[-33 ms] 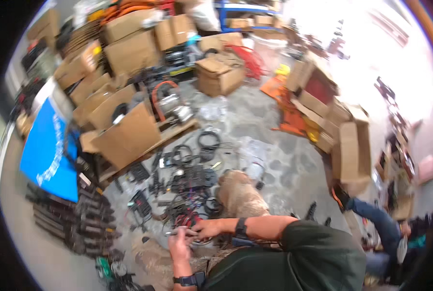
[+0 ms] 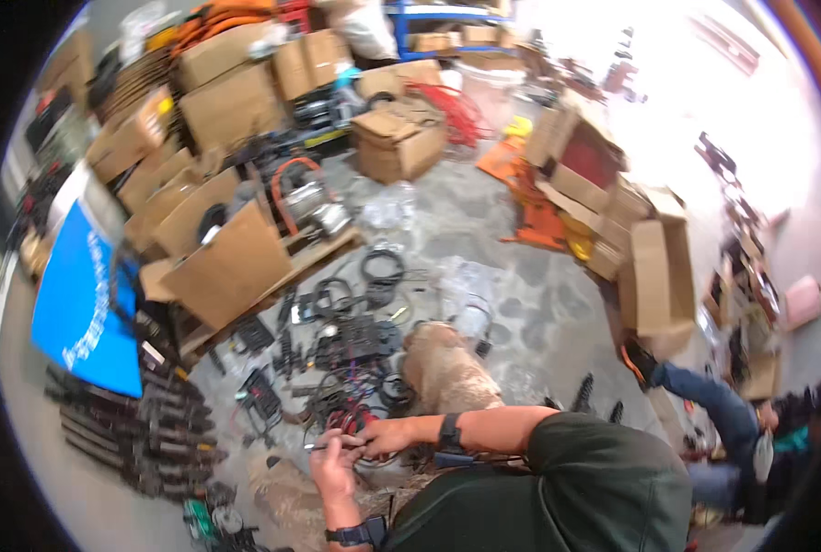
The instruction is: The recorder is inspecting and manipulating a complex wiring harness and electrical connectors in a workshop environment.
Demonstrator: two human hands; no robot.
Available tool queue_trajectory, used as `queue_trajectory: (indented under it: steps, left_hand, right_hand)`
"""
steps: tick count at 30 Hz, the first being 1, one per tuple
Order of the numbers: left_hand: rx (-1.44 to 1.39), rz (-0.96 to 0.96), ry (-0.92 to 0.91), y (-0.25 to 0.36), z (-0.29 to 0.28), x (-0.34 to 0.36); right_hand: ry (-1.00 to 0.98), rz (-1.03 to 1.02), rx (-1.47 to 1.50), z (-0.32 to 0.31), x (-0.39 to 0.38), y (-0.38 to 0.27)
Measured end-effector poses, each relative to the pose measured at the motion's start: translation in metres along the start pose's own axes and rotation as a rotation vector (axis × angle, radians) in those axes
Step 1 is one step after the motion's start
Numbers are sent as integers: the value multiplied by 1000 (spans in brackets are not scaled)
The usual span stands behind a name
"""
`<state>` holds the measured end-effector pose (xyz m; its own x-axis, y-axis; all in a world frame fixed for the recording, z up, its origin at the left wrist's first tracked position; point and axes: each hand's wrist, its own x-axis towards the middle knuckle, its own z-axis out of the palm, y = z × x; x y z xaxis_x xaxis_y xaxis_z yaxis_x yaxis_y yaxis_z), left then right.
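Low in the view, my left hand [image 2: 335,467] is raised with its fingers closed on a thin dark object [image 2: 323,446], too small to name. My right hand [image 2: 383,435] reaches in from the right, its fingers closed beside the left hand's fingertips; what they grip is hidden. Just beyond both hands are red and black wires [image 2: 360,412] among dark electronic parts [image 2: 355,340] and coiled cables [image 2: 383,265] on the grey floor. My legs in mottled tan trousers [image 2: 447,368] lie around the hands.
Cardboard boxes [image 2: 226,267] and a blue panel [image 2: 75,294] stand left; stacked black bars [image 2: 125,432] lie below them. Orange pieces [image 2: 539,225] and open boxes [image 2: 664,276] are at right. A co-worker's leg in jeans [image 2: 705,396] is at lower right. Blue shelving [image 2: 447,14] stands behind.
The view has shifted slightly, so most of the surroundings sit a little further left in the picture. My hands stay close together, with little visible change in their grip.
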<state>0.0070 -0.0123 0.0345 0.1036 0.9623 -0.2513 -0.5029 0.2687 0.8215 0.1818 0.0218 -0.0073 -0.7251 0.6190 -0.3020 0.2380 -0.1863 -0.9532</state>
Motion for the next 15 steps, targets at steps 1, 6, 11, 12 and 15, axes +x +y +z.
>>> queue_trajectory:
  steps: [1,6,11,12,15]
  left_hand:
    - [-74,11,-58,3,1,4]
    - [16,102,-128,19,17,10]
    - [178,327,-20,62,-10,13]
    - [213,353,26,71,-9,10]
    - [288,418,-52,109,-1,-17]
  right_hand:
    - [48,2,-90,0,-4,-9]
    - [209,-209,-129,1,-14,-7]
    - [224,-420,-194,-3,-23,-53]
    - [223,-453,-243,-3,-23,-65]
    - [154,-485,-242,9,-19,-86]
